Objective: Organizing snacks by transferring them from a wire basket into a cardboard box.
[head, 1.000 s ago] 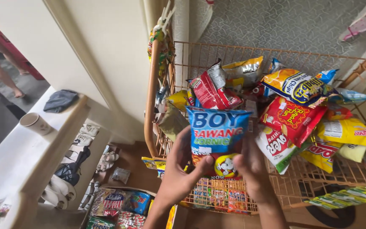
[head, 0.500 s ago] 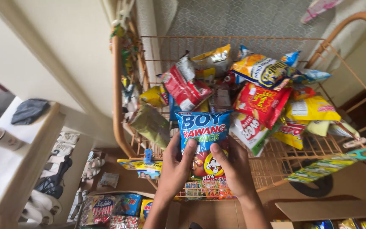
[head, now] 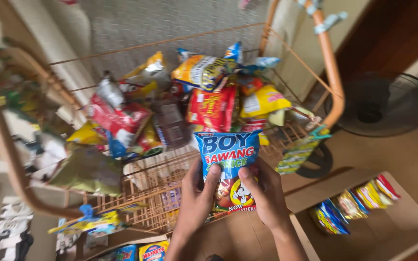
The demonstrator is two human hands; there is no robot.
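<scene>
As both thumbs press its front, blue snack packet (head: 228,166) gripped by left hand (head: 197,200), right hand (head: 267,198), above wire rack (head: 160,188).

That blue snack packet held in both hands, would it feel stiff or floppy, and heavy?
The blue snack packet looks puffy and creased, so probably floppy and light. Its glossy film may be slippery, which could be why left hand and right hand both grip it.

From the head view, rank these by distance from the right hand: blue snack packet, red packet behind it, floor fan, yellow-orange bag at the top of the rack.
1. Blue snack packet, in the right hand.
2. Red packet, just behind.
3. Yellow-orange bag, rack top, and floor fan, far right: too close to call.
</scene>
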